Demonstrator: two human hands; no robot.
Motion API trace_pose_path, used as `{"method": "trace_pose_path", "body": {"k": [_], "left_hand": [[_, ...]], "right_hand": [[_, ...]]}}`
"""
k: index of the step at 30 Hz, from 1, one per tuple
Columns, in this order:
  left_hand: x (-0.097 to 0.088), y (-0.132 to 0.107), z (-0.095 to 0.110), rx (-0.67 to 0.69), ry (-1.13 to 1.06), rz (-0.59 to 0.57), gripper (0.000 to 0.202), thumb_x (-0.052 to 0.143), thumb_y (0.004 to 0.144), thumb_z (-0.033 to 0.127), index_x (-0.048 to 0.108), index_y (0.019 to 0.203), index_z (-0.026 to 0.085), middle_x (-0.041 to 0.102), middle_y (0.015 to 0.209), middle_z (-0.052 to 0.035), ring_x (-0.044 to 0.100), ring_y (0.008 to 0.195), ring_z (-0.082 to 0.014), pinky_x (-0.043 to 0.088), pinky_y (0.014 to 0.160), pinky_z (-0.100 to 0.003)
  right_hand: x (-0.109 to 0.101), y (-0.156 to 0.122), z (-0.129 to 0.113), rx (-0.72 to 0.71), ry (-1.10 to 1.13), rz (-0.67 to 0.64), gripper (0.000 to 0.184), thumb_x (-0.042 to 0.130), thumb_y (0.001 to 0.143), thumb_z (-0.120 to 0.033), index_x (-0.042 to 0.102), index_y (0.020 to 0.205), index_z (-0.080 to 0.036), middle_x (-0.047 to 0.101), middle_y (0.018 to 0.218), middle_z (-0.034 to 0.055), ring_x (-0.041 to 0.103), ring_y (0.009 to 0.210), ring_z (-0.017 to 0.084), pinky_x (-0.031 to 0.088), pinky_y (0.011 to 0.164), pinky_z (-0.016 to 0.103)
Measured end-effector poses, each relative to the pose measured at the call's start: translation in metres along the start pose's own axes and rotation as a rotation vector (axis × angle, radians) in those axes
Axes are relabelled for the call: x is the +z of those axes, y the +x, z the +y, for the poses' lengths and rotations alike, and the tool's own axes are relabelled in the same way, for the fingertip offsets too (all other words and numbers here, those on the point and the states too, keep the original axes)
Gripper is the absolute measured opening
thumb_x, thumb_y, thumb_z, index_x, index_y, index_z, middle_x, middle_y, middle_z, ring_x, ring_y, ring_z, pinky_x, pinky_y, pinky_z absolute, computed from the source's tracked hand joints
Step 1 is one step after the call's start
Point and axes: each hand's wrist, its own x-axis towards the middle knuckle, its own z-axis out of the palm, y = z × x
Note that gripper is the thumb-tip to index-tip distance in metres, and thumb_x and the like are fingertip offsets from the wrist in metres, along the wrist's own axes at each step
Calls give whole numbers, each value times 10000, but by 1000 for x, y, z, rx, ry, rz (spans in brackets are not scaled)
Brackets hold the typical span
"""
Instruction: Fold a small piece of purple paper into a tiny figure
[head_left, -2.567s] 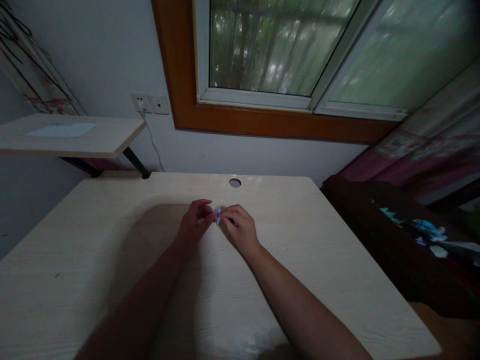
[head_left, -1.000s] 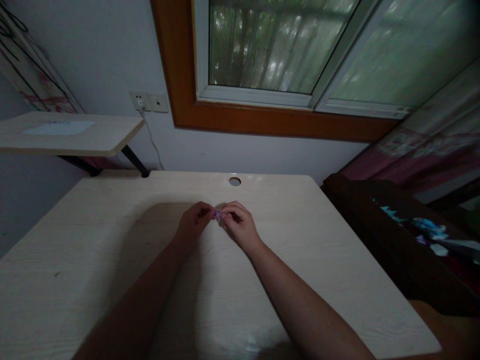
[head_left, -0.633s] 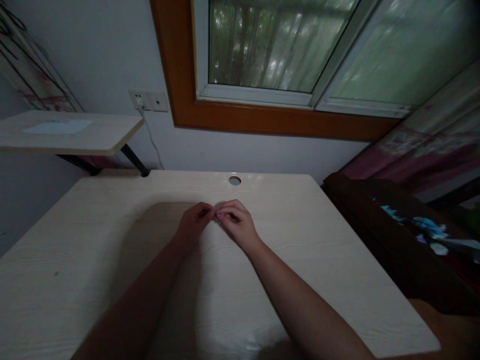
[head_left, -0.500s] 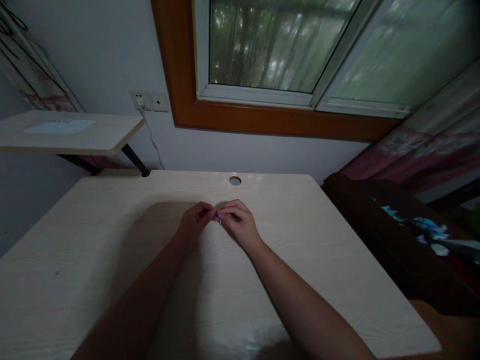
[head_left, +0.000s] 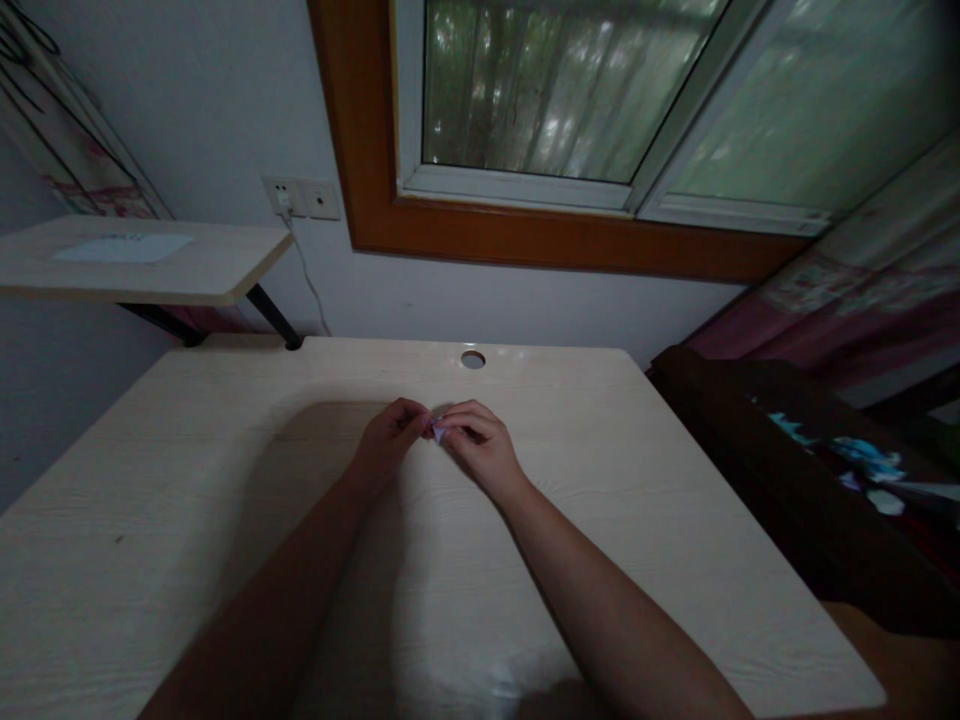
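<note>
— The left hand (head_left: 380,443) pinched a small lilac piece (head_left: 439,435); what about the right hand (head_left: 493,452)?
— It pinched the piece too, over the desk (head_left: 615,500)
— And farther out?
— A round hole (head_left: 473,360) pierced the desk, a shelf (head_left: 232,255) bore a white sheet (head_left: 124,249), and a socket (head_left: 295,200) held a plug (head_left: 285,202)

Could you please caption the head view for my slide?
Left hand and right hand pinch a lilac piece over a desk.
</note>
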Motion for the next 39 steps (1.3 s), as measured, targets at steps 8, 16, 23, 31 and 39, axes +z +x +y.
{"method": "trace_pose_path", "body": {"k": [8,16,23,31,39], "left_hand": [[-1,0,-1,-1,-14,19,222,664,863,401,626,862,183,682,751,-11,658,723,-146,539,727,-290],[-1,1,-8,-13,6,-5,257,760,771,408,652,868,196,706,785,-9,677,745,-157,548,723,-289],[-1,1,-9,-6,101,41,208,765,776,358,667,871,202,703,814,-2,665,745,-142,525,714,-259],[-1,-1,-8,57,188,83,211,747,800,363,666,917,208,712,859,-15,683,780,-158,553,751,-280],[-1,1,-5,36,267,23,225,715,820,392,693,938,202,727,877,-25,691,801,-167,553,760,-278]], "right_hand": [[-3,1,-10,-15,-26,-39,194,596,909,-202,773,926,-280,701,982,60,658,949,199,539,856,377],[-3,1,-11,4,-19,-32,173,593,912,-213,758,925,-262,703,970,60,659,937,197,534,848,375],[4,-3,3,163,21,51,97,677,870,-311,697,922,-231,666,835,17,562,645,129,459,587,262],[4,0,5,128,-61,29,115,703,870,-339,734,888,-229,652,858,27,542,694,136,434,633,276],[2,0,5,146,-26,33,121,692,885,-342,734,876,-229,626,820,19,554,701,144,427,635,280]]}}
